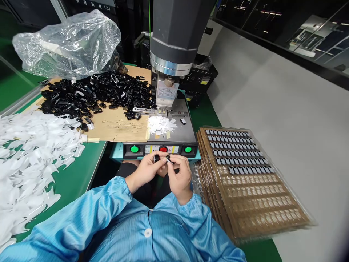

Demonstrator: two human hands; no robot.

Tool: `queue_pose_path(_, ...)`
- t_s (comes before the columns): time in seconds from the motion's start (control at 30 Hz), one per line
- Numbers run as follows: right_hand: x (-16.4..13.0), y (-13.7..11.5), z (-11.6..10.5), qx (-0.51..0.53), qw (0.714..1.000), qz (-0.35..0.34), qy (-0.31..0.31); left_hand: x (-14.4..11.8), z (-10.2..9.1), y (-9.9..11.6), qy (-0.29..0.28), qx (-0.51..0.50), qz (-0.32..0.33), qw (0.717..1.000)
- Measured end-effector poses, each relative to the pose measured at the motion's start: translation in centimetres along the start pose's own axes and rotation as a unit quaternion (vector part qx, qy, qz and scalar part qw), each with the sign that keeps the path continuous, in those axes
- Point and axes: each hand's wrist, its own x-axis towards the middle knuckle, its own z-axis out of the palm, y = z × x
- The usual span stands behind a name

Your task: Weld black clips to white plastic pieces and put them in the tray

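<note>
My left hand is closed, its fingers pinching a small black plastic part in front of the machine's buttons. Close beside it, my right hand is closed too, with thumb and fingertips on a small white piece with a dark edge. The fingers partly cover both, and whether they are joined I cannot tell. Just beyond my hands, a small heap of white plastic pieces lies on the machine's plate. A black-and-white part rests to its right, under the press head.
Black plastic parts are heaped on cardboard, near a transparent plastic bag. Many white pieces cover the left table. Stacked trays on the right hold rows of finished-looking parts. Green buttons flank a red one.
</note>
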Motion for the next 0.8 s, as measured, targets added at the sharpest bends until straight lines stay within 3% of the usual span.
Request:
queue_pose_path(0.27, -0.6, -0.1, 0.3, -0.020, 0.999, -0.030, 0.009, 0.0, -0.3, -0.3, -0.004, -0.004, 0.000, 1.000)
queue_pose_path(0.8, -3.1, 1.0, 1.7, -0.023, 1.000, -0.015, 0.006, 0.9, -1.5, -0.3, -0.088, 0.016, 0.023, 0.996)
